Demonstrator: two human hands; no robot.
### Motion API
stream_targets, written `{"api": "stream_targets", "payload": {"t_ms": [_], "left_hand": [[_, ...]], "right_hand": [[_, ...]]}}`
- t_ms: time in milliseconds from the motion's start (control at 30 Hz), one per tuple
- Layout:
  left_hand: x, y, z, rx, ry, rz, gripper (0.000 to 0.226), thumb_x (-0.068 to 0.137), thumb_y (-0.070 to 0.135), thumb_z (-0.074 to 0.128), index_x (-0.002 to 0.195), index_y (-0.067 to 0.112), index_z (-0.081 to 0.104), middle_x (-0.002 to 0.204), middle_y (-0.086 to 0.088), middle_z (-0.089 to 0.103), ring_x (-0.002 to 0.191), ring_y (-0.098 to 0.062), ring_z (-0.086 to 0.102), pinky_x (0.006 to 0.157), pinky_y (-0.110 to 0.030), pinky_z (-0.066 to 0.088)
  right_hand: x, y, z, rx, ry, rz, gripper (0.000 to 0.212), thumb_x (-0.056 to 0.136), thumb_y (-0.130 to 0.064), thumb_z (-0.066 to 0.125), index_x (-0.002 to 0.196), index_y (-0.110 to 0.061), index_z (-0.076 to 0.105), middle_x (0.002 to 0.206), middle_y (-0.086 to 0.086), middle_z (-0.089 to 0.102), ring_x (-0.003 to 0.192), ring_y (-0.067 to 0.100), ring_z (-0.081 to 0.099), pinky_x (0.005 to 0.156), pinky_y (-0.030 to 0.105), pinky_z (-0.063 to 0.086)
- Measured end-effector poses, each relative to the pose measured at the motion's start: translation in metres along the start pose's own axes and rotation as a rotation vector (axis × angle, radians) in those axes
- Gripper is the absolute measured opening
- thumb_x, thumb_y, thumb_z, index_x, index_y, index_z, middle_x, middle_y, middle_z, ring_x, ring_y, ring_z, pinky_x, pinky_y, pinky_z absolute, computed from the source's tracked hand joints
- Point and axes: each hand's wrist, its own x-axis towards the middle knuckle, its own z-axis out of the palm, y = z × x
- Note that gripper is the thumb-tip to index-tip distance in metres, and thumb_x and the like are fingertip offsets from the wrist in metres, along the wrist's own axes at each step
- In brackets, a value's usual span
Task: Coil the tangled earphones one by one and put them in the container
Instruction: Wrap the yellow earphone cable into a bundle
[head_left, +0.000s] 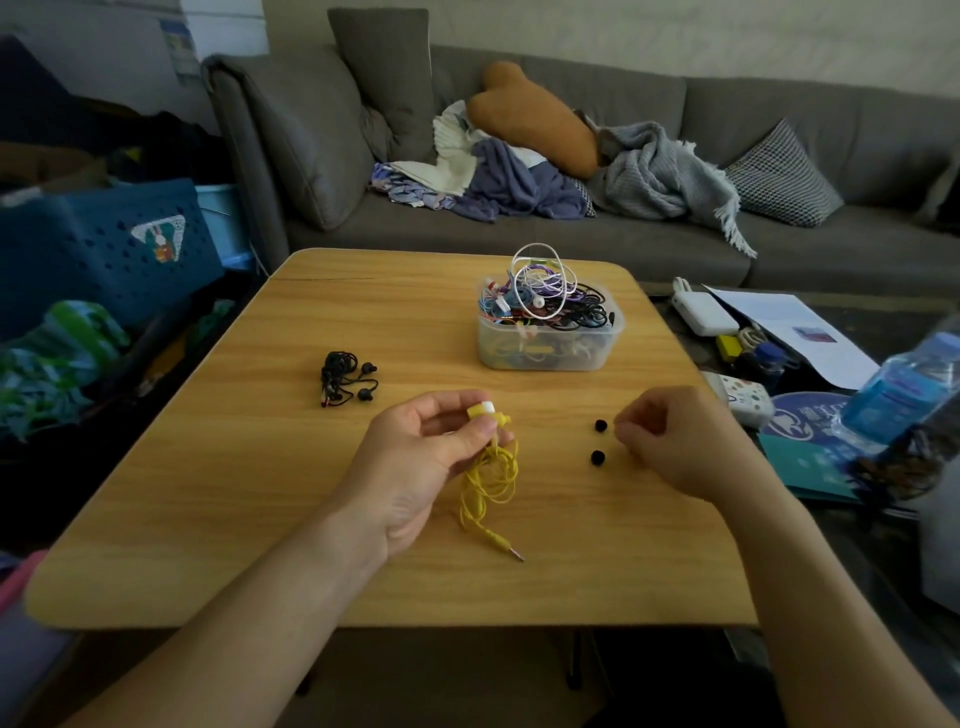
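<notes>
- Left hand (415, 457): raised just above the wooden table (208, 493), palm turned up, fingers curled; thumb and fingertips pinch the yellow earphones (491, 467) at the earbud end, where a white tip shows.
- Yellow earphones: the cable hangs from the left hand in loose loops; the plug (506, 545) lies on the table top near the front edge.
- Right hand (670, 441): held low over the table to the right, fingers curled inward with the tips drawn together. Whether anything sits between the fingertips cannot be told.
- Two small black ear tips (598, 457) lie on the table just left of the right hand, one behind the other, apart from each other.
- Black earphones (345, 384): bundled on the table to the left, well apart from both hands, both earbuds resting at the bundle's right side.
- Clear plastic container (550, 338): stands at the far middle of the table, heaped above its rim with tangled cables in white, purple, black, blue and red.
- Beyond the table: a grey sofa (779, 130) carrying a brown cushion (535, 114) and crumpled blankets.
- Left side: a blue perforated crate (93, 249) with a sticker; its print is not legible.
- Right side: a white power adapter (701, 312), papers, a water bottle (904, 384) with a blue label, and a round blue item with white characters too blurred to read.
</notes>
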Motion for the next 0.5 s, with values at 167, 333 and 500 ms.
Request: {"api": "stream_targets", "payload": {"t_ms": [167,333,500], "left_hand": [[0.0,0.0,0.0,0.007,-0.039,0.061,0.026,0.078,-0.009,0.065,0.099,0.006,0.066,0.083,-0.008,0.071,0.075,-0.019,0.071,0.066,-0.023,0.058],[0.0,0.001,0.0,-0.001,-0.089,0.158,0.034,0.063,0.001,0.069,0.097,0.006,0.064,0.092,-0.014,0.072,0.084,-0.019,0.07,0.072,-0.022,0.056],[0.001,0.001,-0.002,0.02,-0.089,0.219,0.033,0.063,0.004,0.07,0.096,0.008,0.065,0.095,-0.015,0.071,0.085,-0.018,0.069,0.072,-0.021,0.055]], "right_hand": [[-0.023,-0.032,0.014,0.652,0.049,-0.179,0.011,0.082,-0.013,0.078,0.09,-0.015,0.071,0.073,0.004,0.075,0.067,0.02,0.071,0.061,0.03,0.058],[-0.031,-0.047,0.028,0.903,-0.085,-0.331,0.021,0.067,-0.013,0.084,0.084,-0.005,0.073,0.078,0.013,0.075,0.067,0.016,0.066,0.059,0.021,0.052],[-0.031,-0.048,0.03,1.036,-0.111,-0.373,0.023,0.065,-0.01,0.081,0.082,0.001,0.072,0.078,0.014,0.074,0.066,0.017,0.066,0.059,0.024,0.054]]}}
